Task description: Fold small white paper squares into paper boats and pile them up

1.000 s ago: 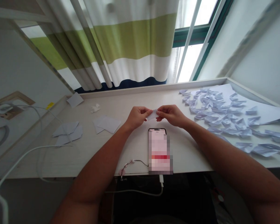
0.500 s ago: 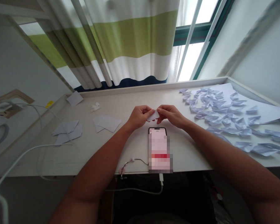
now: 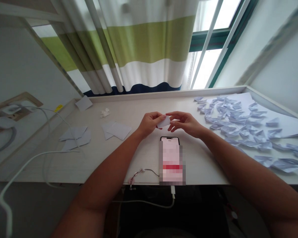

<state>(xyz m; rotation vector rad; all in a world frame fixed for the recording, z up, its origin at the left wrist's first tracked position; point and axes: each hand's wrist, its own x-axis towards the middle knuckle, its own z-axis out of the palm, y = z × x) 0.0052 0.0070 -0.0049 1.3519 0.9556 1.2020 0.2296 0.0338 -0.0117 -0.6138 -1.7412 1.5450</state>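
left hand (image 3: 149, 124) and right hand (image 3: 186, 124) pinch paper slip (image 3: 164, 122) beyond phone (image 3: 170, 150) edge.

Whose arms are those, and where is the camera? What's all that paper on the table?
The camera sits on a person's head and looks down, so the two arms are that person's own. The left hand pinches a small white paper; the right hand has its fingertips at the paper's other edge, though I cannot tell if it grips. Below the hands a phone lies on the pale table. To the right lie many little folded paper shapes; to the left, flat paper squares.
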